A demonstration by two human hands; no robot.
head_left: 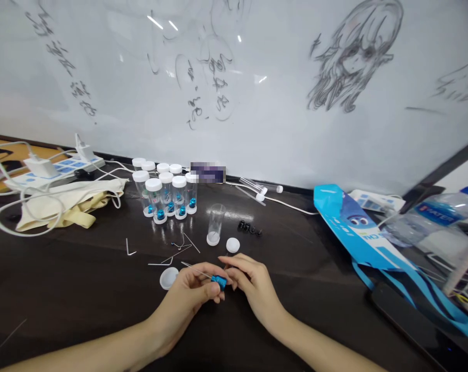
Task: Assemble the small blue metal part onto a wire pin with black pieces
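My left hand (pixel 187 299) pinches a small blue metallic piece (pixel 219 281) between thumb and fingers, with a thin metal rod (pixel 195 269) sticking out to its left. Close beside it on the right, my right hand (pixel 253 284) has its fingers drawn together at the blue piece; whatever they grip is too small to make out. Beyond the hands stands an open clear tube (pixel 216 222) on a white base. A white cap (pixel 233 245) lies to its right, and a white dish-like cap (pixel 169 278) is left of my left hand.
Several capped tubes (pixel 154 199) with blue pieces stand at the back left. Small black parts (pixel 249 228) and bent metal keys (pixel 168 258) lie on the dark table (pixel 82 289). A cloth bag (pixel 71 201) is left; a blue bag (pixel 358 232) and water bottle (pixel 435 217) are right.
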